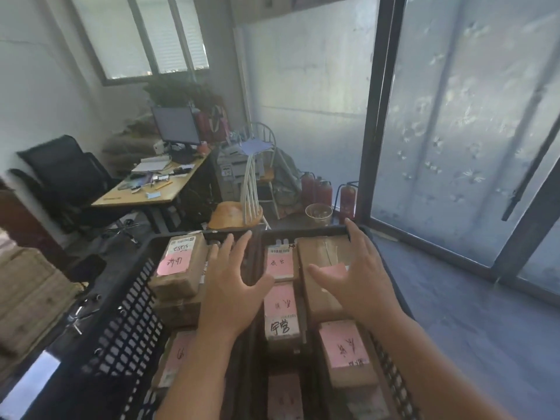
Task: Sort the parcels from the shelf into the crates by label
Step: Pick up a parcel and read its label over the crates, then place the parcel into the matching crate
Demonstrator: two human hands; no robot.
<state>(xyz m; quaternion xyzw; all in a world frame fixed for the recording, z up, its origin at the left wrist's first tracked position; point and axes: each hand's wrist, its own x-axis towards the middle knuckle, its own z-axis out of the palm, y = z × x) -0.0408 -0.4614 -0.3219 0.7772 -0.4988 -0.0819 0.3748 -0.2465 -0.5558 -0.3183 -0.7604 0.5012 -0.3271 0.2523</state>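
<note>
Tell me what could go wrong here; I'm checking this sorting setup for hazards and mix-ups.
1. Both hands, left and right, are spread open over the crates with no grip on anything; a parcel picked up in haste could land in the wrong crate.
2. The crates look full, with parcels stacked on each other, so the pink labels underneath may get covered and misread.
3. The chair stands close behind the crates and could be bumped.

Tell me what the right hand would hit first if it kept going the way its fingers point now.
Probably the far rim of the right crate. The right hand is open above a large brown parcel, fingers aimed forward and slightly left; its fingertips already look level with that rim, though depth is unclear.
</note>
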